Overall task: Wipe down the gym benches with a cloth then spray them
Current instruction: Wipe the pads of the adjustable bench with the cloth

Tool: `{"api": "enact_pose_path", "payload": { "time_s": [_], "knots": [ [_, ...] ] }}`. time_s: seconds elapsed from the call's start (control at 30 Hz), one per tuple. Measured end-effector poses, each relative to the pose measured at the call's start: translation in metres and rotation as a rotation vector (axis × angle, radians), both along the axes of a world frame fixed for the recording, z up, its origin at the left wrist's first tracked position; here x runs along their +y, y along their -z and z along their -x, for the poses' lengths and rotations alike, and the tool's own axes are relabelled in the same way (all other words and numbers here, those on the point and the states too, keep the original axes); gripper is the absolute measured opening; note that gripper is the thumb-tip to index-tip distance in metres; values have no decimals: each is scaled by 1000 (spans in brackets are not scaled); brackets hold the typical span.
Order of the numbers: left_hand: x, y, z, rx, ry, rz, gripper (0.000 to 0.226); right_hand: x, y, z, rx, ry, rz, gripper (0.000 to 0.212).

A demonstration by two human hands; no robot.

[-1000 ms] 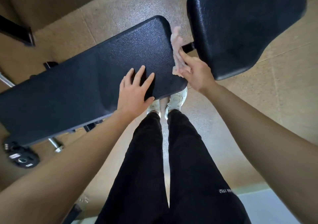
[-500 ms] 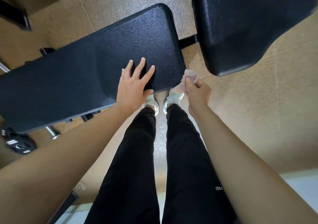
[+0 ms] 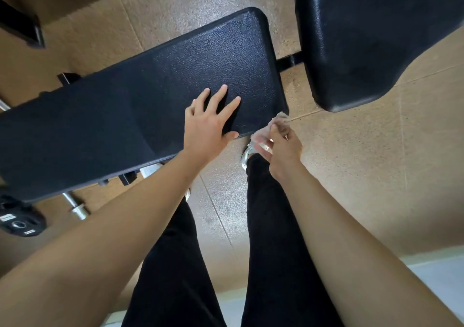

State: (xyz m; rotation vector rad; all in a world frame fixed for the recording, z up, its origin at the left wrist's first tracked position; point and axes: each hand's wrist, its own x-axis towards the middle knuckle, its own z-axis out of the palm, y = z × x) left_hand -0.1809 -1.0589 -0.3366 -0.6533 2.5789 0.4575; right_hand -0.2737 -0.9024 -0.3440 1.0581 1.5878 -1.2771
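Now right grip (image 3: 282, 150) pinches cloth (image 3: 279, 120) at surface (image 3: 113, 125) corner, left grip (image 3: 208, 128) splayed flat; edge needs firm strokes.

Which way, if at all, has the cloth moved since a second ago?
Yes. The cloth, in the right hand, slid along the end of the long bench pad, from the gap beside the second pad to its near corner.

Speckled tan floor (image 3: 351, 176), black weight plate (image 3: 20, 222) at lower left
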Motion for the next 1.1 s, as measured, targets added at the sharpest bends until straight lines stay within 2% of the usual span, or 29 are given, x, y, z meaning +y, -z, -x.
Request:
{"api": "enact_pose_path", "payload": {
  "time_s": [0.17, 0.37, 0.47, 0.57, 0.67, 0.73, 0.83, 0.97, 1.03, 1.1],
  "knots": [
    [-22, -1, -24, 125, -18, -111, 67, -24, -5, -37, -47, 38, 23, 8],
    [-53, -7, -128, 198, -195, -92, 56, -59, -7, -97, -88, 11, 48, 12],
    [-64, -5, -193, 165, -316, -34, 54, -80, -10, -128, -139, -22, 66, 21],
    [-71, -7, -251, 48, -530, 30, 60, -98, -11, -161, -200, -99, 106, 35],
    [-76, -3, -302, -82, -698, 35, 71, -121, -11, -194, -222, -67, 182, 23],
    [-79, 0, -330, -98, -684, 24, 76, -137, -11, -214, -246, -35, 217, 14],
    [-84, 5, -356, -8, -626, -39, 76, -154, -12, -243, -297, -40, 238, 18],
    [-88, 8, -370, 214, -758, -199, 65, -181, -15, -280, -320, -144, 254, 16],
    [-93, 5, -381, 321, -840, -213, 58, -195, -15, -301, -322, -239, 246, 9],
    [-95, 3, -393, 332, -952, -260, 53, -205, -14, -320, -340, -308, 225, 8]
  ]
}}
